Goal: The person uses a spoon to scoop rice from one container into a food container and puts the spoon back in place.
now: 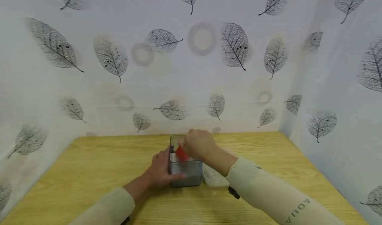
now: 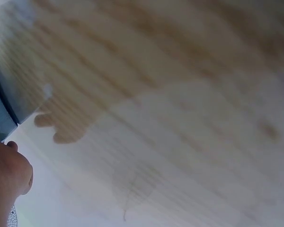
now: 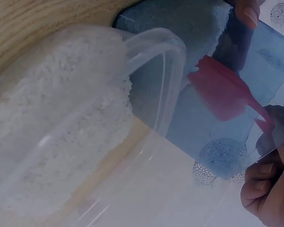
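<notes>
Near the desk's (image 1: 89, 172) front edge, about midway along it, stands a clear box (image 1: 185, 173) with white powder in its bottom. The left hand (image 1: 161, 172) wraps its fingers round the box's left wall, probably steadying it. The right hand (image 1: 198, 144) pinches a red scoop (image 1: 181, 153) over the box's open top. A tub (image 3: 52, 142) of powder sits just right of the box, within reach.
</notes>
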`<state>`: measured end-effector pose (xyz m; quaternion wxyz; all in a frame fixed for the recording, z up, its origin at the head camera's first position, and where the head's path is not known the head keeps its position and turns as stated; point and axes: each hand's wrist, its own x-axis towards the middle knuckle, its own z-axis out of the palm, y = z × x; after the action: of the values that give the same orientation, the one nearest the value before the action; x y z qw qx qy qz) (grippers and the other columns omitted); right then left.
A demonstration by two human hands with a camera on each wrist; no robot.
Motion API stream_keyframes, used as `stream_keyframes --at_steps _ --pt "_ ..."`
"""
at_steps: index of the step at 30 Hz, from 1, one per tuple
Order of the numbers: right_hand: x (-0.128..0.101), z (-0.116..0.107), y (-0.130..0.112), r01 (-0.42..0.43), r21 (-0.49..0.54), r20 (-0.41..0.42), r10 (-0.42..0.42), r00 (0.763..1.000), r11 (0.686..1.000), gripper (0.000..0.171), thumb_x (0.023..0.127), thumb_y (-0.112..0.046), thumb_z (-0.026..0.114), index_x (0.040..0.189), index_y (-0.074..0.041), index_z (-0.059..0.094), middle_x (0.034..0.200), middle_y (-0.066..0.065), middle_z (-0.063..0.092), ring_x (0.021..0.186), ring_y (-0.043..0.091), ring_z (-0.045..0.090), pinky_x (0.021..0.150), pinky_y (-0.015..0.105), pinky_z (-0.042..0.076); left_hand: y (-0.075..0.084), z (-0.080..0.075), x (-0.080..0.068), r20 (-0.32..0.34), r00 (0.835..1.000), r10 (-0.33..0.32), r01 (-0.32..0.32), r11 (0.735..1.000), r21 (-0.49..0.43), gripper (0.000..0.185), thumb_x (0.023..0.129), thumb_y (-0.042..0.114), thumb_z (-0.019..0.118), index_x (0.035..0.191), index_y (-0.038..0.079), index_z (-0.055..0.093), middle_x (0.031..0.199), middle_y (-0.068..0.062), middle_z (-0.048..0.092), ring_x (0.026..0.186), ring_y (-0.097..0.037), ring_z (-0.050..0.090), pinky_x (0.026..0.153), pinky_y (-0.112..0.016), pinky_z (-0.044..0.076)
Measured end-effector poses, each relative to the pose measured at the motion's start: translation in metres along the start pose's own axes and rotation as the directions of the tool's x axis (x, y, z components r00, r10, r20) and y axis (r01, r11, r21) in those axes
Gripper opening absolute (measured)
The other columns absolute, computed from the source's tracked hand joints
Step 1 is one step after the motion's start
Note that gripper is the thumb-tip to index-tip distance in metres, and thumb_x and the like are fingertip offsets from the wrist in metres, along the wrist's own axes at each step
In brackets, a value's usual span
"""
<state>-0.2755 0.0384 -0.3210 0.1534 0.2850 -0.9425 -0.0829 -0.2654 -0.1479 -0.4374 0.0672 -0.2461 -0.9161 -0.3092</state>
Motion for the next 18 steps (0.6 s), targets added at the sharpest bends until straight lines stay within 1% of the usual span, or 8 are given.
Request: stream_keyframes --at_steps 2,4,8,11,13,15,18 --pt "-0.002 0.001 0.000 -0.046 0.094 -0.045 0.051 0.998 0.994 0.053 0.099 -0.040 0.055 0.052 -0.018 0.047 0.063 -0.001 0.053 0.051 0.012 0.045 0.045 0.029 0.041 0.000 -0.001 -0.001 -0.003 1.000 -0.005 0.005 1.000 0.002 0.107 0.074 0.067 0.073 0.152 0.007 0.028 0.135 -0.009 0.053 0.124 -0.030 0.047 0.108 -0.057 0.024" --pt "-0.004 0.002 0.000 -0.060 0.152 -0.054 0.069 0.996 0.987 0.055 0.098 -0.041 0.057 0.050 -0.019 0.040 0.061 -0.002 0.051 0.050 0.011 0.044 0.044 0.028 0.041 0.000 -0.001 -0.001 -0.009 1.000 0.000 0.000 1.000 0.003 0.106 0.074 0.067 0.073 0.150 0.008 0.030 0.133 -0.008 0.054 0.124 -0.029 0.048 0.108 -0.057 0.025" --pt "-0.007 0.002 0.001 -0.100 0.262 -0.011 0.107 0.994 0.960 0.057 0.098 -0.043 0.057 0.050 -0.019 0.039 0.055 -0.005 0.046 0.048 0.009 0.042 0.044 0.026 0.039 0.000 -0.002 -0.002 -0.017 1.000 0.015 -0.015 1.000 -0.004 0.101 0.073 0.065 0.074 0.147 0.010 0.033 0.128 -0.006 0.056 0.120 -0.027 0.050 0.107 -0.058 0.027" --pt "-0.009 0.001 0.002 -0.138 0.328 0.029 0.136 0.990 0.935 0.058 0.099 -0.044 0.056 0.049 -0.019 0.039 0.050 -0.007 0.038 0.045 0.008 0.038 0.043 0.024 0.035 0.000 -0.002 -0.002 -0.013 1.000 0.013 -0.013 1.000 -0.012 0.100 0.073 0.064 0.074 0.147 0.011 0.033 0.130 -0.009 0.055 0.121 -0.029 0.050 0.107 -0.058 0.026" --pt "-0.011 0.001 0.004 -0.169 0.369 0.048 0.163 0.985 0.914 0.059 0.099 -0.044 0.056 0.049 -0.019 0.037 0.046 -0.009 0.033 0.043 0.007 0.033 0.042 0.024 0.032 0.000 -0.002 -0.002 -0.010 1.000 0.008 -0.008 1.000 -0.014 0.102 0.073 0.064 0.074 0.148 0.009 0.031 0.134 -0.012 0.054 0.124 -0.031 0.049 0.108 -0.059 0.025" --pt "-0.014 0.000 0.006 -0.208 0.419 0.061 0.201 0.978 0.884 0.059 0.098 -0.042 0.057 0.048 -0.019 0.037 0.043 -0.010 0.030 0.040 0.006 0.030 0.040 0.023 0.027 0.001 -0.002 -0.001 -0.006 1.000 0.002 -0.002 1.000 -0.017 0.104 0.073 0.064 0.074 0.149 0.008 0.030 0.138 -0.013 0.052 0.127 -0.033 0.047 0.109 -0.059 0.024" --pt "-0.017 0.001 0.010 -0.269 0.500 0.089 0.260 0.961 0.823 0.058 0.096 -0.040 0.059 0.047 -0.019 0.037 0.041 -0.011 0.028 0.039 0.006 0.026 0.039 0.022 0.023 0.001 -0.002 -0.001 0.003 1.000 -0.014 0.014 1.000 -0.017 0.107 0.073 0.065 0.074 0.150 0.007 0.028 0.140 -0.014 0.051 0.129 -0.034 0.046 0.110 -0.058 0.023"
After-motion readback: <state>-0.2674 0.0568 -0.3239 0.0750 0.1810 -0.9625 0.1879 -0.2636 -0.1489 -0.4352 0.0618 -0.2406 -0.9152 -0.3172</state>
